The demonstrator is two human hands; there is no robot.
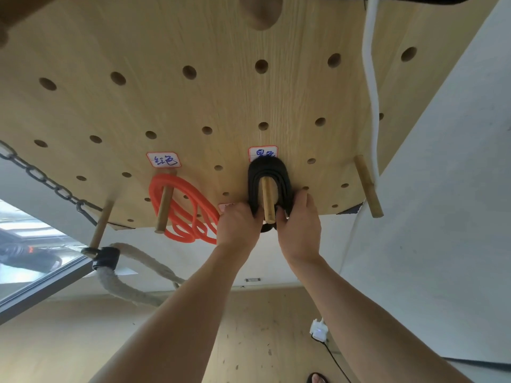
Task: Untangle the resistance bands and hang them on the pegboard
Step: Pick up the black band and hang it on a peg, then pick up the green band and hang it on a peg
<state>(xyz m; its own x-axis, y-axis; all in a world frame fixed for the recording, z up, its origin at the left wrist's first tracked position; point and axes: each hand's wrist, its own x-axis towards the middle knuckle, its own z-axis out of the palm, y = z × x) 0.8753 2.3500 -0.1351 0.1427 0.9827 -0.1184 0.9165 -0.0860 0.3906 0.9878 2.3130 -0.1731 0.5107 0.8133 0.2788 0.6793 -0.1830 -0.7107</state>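
A black resistance band [266, 172], folded in several loops, hangs over a wooden peg [268, 200] of the light wooden pegboard [193, 106], under a handwritten label [262, 153]. My left hand [239, 223] grips the band's lower left part. My right hand [300, 222] grips its lower right part, fingers curled round the loops. A red resistance band [184, 208] hangs in loops on another peg [164, 210] to the left, beneath its own label [163, 160].
A thick beige rope [138, 272] and a black chain [47, 181] hang from a peg [101, 228] at the left. A white cord [372, 87] runs down the board's right side beside a bare peg [369, 186]. A white adapter [318, 330] lies on the floor.
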